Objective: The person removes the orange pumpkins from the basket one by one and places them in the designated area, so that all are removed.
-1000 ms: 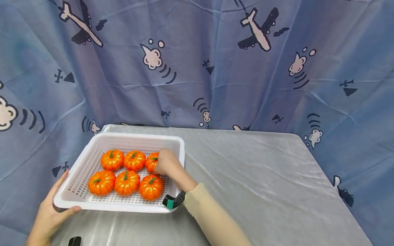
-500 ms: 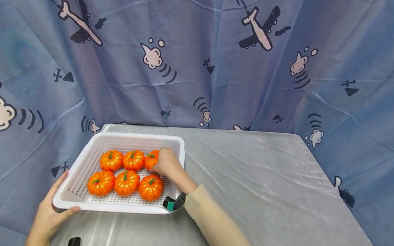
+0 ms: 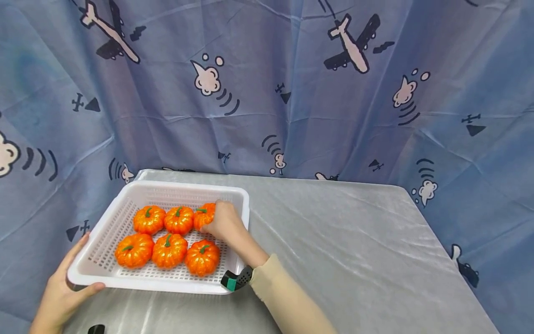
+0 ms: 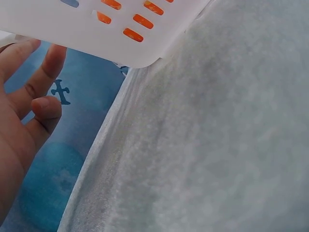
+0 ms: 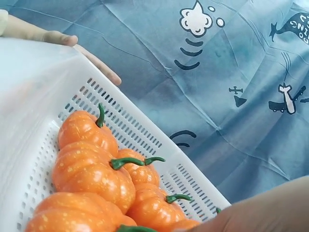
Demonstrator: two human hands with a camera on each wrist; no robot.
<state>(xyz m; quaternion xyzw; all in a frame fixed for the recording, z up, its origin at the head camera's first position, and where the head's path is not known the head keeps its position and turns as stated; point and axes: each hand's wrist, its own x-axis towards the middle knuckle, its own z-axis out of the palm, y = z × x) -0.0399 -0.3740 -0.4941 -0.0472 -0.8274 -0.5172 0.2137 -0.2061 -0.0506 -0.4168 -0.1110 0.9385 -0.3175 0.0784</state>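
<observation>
A white plastic basket (image 3: pixel 152 284) with slotted walls stands at the left of the table in the head view. Several small orange pumpkins with green stems lie inside in two rows, such as a front pumpkin (image 3: pixel 202 258). My left hand (image 3: pixel 62 290) holds the near left corner of the basket, thumb along the front rim and fingers at the left side. Reaching over the right wall, my right hand (image 3: pixel 227 225) grips the back right pumpkin (image 3: pixel 203 216); its fingertips are mostly hidden. From the right wrist view, pumpkins (image 5: pixel 91 174) sit close together against the slotted wall.
A grey cloth covers the table (image 3: pixel 333 246), stretching right of the basket. Behind it hangs a blue curtain (image 3: pixel 250 93) printed with planes. A black and green wrist device (image 3: pixel 236 279) overlaps the basket's near right corner. Another black object (image 3: pixel 97 329) shows at the bottom edge.
The back right pumpkin has turned slightly in my right hand, its stem shifting left. The basket and other pumpkins appear a little further left and lower. Both hands keep their holds.
</observation>
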